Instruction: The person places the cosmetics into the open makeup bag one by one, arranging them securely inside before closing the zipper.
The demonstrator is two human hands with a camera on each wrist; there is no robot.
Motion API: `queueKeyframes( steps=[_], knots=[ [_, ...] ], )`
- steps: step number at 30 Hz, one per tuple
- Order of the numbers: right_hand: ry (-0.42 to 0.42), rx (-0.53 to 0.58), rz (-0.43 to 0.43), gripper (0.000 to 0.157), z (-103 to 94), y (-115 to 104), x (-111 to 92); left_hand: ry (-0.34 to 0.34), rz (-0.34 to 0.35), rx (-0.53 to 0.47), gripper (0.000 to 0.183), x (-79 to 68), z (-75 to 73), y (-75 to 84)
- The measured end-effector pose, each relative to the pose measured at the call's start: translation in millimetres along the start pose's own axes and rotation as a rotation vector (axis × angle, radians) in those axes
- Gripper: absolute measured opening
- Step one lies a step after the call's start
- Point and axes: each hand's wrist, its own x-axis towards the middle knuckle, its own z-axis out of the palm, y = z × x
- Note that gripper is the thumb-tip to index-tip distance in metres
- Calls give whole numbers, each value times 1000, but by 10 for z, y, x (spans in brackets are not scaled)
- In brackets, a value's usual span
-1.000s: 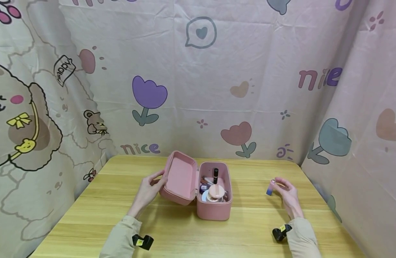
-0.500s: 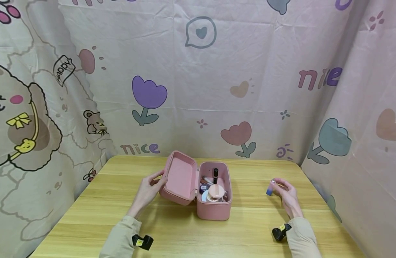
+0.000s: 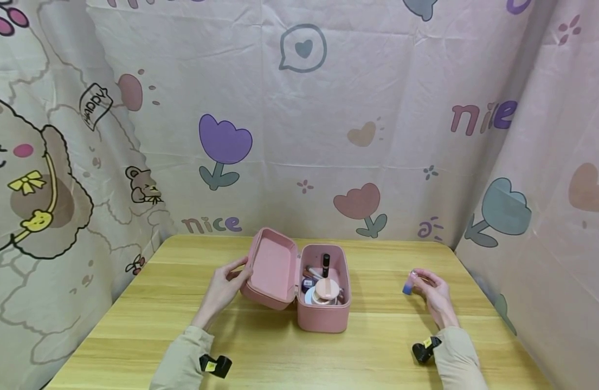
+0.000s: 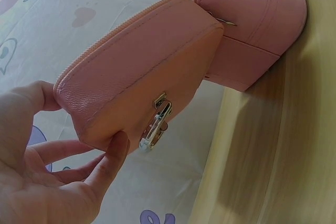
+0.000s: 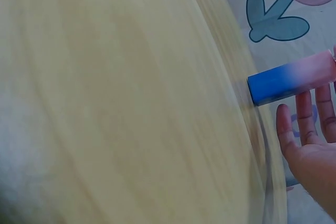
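Note:
A pink makeup case stands on the table with its lid swung out to the left. My left hand grips the lid's outer edge; in the left wrist view, the thumb and a finger pinch one corner, near a metal ring. Inside the case are a black-capped tube, a round powder puff and several small cosmetics, partly overlapping. On the right, my right hand holds a small square-sided stick that fades from blue to pink. It looks like a cosmetic tube.
The wooden table reaches back to a printed curtain, which also hangs at both sides. A black wrist camera sits on the left sleeve, and another camera on the right sleeve.

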Motion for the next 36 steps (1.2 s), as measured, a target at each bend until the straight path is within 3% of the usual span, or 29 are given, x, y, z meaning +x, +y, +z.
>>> queueKeyframes(
  steps=[12, 24, 36],
  knots=[
    [5, -9, 26, 19, 43, -76, 38, -2, -6, 1, 49, -7, 1, 0],
    [-58, -15, -71, 14, 226, -245, 137, -3, -6, 14, 50, -6, -5, 6],
    [-82, -7, -77, 14, 446, -446, 271, -8, -4, 23, 50, -6, -6, 10]
  ],
)
